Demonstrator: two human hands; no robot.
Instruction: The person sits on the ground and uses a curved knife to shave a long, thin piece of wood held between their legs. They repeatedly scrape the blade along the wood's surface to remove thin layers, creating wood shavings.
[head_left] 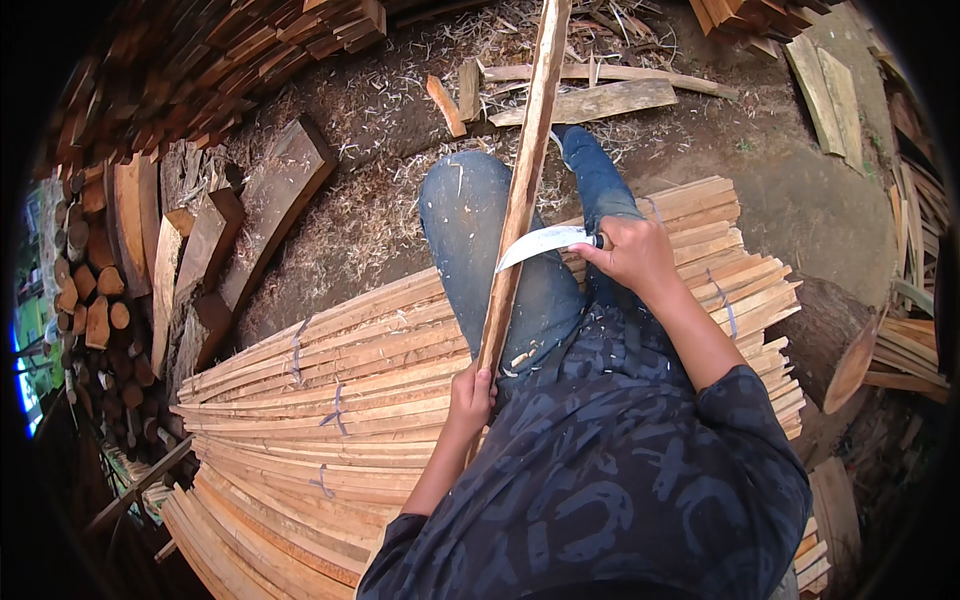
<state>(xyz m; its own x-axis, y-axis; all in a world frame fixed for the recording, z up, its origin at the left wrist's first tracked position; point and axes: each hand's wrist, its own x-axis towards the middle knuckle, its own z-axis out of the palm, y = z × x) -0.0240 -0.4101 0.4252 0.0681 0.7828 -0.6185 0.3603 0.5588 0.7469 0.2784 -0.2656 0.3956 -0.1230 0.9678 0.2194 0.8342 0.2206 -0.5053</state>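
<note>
My left hand (470, 398) is closed round the near end of a long, rough wooden strip (527, 180). The strip runs over my lap and up past the far edge of the picture. In my right hand (635, 252) is the handle of a curved, broad-bladed knife (545, 243). Its blade points left and lies across the strip, with the tip by the strip's left edge. My jeans (465, 235), dotted with wood chips, are under the strip. I sit on tied bundles of sawn wooden strips (385, 350).
Thick planks (275, 200) lean at the left beside stacked round logs (98, 320). A pile of sawn timber (200, 70) rises at the far left. Loose boards (590, 100) and shavings lie on the dirt ahead. A cut log (830, 340) sits to the right.
</note>
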